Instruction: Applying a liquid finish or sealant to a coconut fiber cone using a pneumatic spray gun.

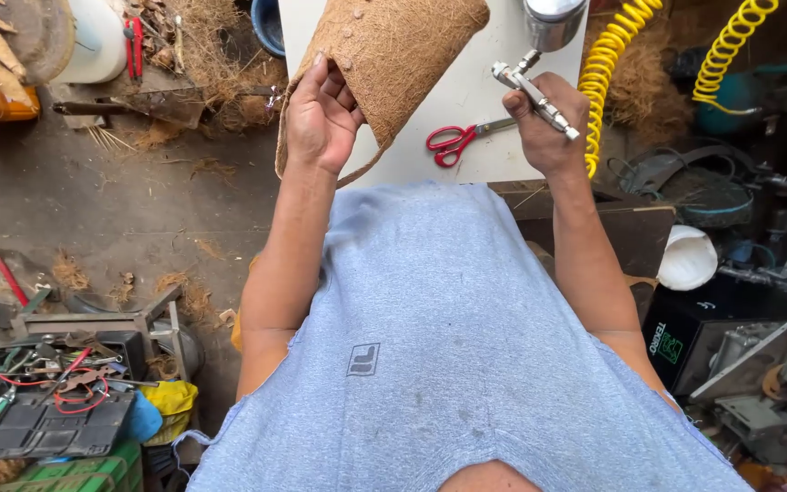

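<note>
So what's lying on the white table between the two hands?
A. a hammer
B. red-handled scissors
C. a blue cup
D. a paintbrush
B: red-handled scissors lie on the white table, between the left hand holding the brown coir-fibre sheet and the right hand holding the metal spray gun.

White table (485, 164) carries red-handled scissors (453, 141); concrete floor (93, 200) strewn with brown fibre scraps (184, 292).

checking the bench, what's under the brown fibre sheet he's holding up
Under the brown fibre sheet, held by the left hand, lies the white tabletop with red scissors beside it. Whatever sits directly beneath the sheet is covered.
</note>
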